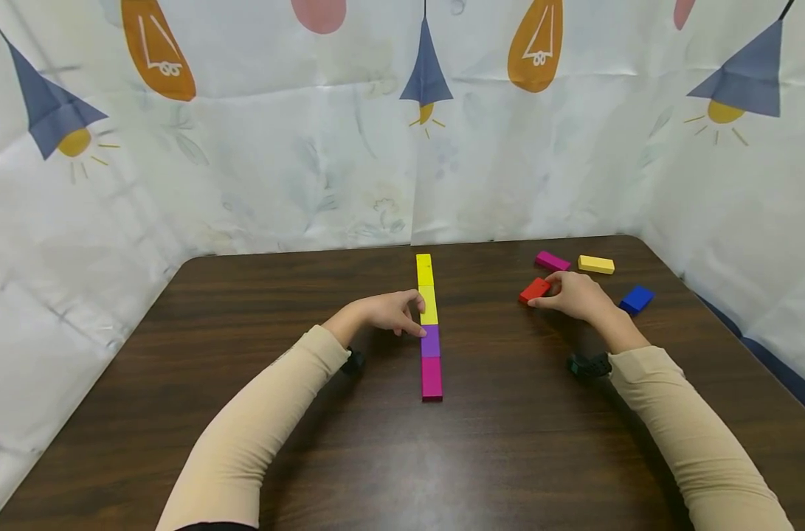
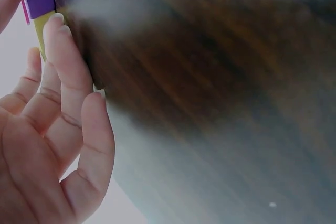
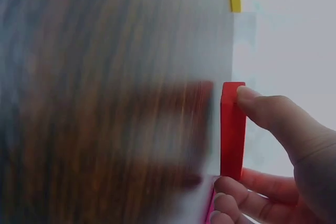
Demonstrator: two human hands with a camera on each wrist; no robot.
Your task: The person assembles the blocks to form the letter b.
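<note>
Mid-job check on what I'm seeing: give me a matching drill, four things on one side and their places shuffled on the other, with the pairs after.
Things
1. Red block
2. Blue block
3. Purple block
4. Left hand

Places
A. Directly between a yellow block and a magenta block
B. Loose, to the right of the right hand
C. At the left side of the line of blocks
D. Pinched by the right hand

Pairs: 1-D, 2-B, 3-A, 4-C
</note>
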